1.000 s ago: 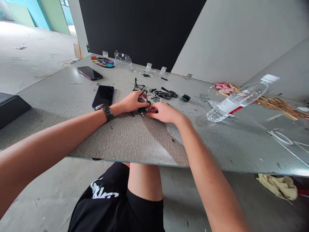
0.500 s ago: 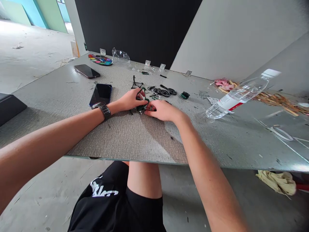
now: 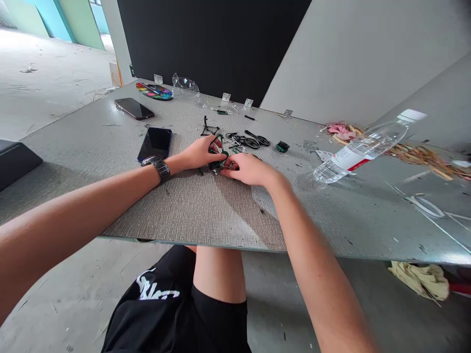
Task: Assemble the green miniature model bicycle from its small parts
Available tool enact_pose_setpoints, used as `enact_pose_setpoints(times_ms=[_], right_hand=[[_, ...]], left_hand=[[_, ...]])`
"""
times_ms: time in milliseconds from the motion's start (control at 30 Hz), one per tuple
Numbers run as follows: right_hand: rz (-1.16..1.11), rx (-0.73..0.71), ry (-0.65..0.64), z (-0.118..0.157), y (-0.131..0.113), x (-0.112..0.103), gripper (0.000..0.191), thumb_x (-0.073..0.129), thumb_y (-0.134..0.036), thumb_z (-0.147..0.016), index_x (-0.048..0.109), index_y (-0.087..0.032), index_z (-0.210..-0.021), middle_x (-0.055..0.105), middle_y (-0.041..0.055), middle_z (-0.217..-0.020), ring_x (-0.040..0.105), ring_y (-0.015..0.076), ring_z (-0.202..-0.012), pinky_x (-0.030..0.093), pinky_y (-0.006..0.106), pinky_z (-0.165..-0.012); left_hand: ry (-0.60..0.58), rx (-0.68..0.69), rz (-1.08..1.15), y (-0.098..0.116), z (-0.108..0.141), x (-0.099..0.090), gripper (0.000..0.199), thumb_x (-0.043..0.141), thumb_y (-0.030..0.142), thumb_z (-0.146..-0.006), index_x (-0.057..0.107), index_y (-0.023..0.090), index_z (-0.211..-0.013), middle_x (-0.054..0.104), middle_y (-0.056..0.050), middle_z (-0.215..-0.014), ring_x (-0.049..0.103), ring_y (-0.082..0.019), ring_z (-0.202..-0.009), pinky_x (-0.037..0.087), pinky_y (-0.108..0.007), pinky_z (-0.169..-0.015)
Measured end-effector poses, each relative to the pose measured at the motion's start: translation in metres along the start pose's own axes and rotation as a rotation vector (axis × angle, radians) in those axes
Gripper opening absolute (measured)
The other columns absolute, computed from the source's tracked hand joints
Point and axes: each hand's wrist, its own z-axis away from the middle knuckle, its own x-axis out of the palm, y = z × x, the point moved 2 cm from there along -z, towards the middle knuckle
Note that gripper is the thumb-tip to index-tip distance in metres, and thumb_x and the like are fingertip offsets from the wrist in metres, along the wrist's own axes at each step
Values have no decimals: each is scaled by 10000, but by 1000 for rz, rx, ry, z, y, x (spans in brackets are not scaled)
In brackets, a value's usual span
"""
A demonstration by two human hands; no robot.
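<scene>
Dark green model part (image 3: 215, 165) pinched low over the table, between two hands.
It is gripped by the nearly closed left hand (image 3: 198, 153); the right hand (image 3: 248, 168) is curled at its right side, what is pinched there being too small to tell. Miniature spoked wheels (image 3: 252, 142) are laid beyond, on a grey textured tabletop (image 3: 206, 211) backed by a black panel (image 3: 209, 44).

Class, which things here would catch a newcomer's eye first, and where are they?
The clear bottle with a red-and-white label stands out on the table's right side. At the centre, both hands, left and right, work on a small dark piece, with small black wheels lying just beyond. The bright paint palette sits at the far left.
</scene>
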Motion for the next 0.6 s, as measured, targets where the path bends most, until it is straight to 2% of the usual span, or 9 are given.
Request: enact_pose_setpoints(times_ms=[600], right_hand=[[-4, 12, -12, 2, -4, -2, 204, 683, -407, -907, 658, -206, -929, 739, 70, -980, 648, 212, -825, 429, 326, -687]], left_hand=[[-12, -16, -35, 3, 1, -1, 284, 680, 363, -782, 585, 184, -980, 712, -61, -909, 660, -186, -845, 488, -330, -774]])
